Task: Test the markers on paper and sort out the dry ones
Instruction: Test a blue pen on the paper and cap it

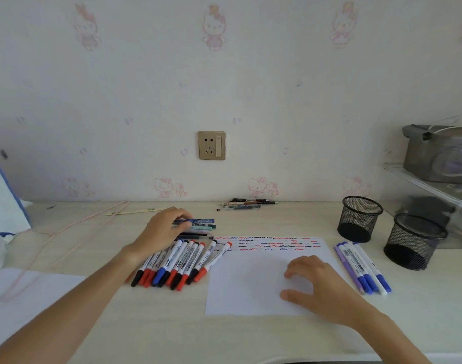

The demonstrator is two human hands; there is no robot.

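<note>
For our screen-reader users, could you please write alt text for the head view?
A person's left hand grips a blue pen above a row of markers, while the right hand rests on the scribble-marked paper. Purple and blue pens and two mesh cups lie to the right.

markers (177, 261) left of paper (253, 282) | cups (360, 219) right

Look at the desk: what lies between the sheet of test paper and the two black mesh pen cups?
In the head view, a small row of blue- and purple-capped markers lies on the desk between the paper and the mesh cups, just off the paper's right edge.
</note>
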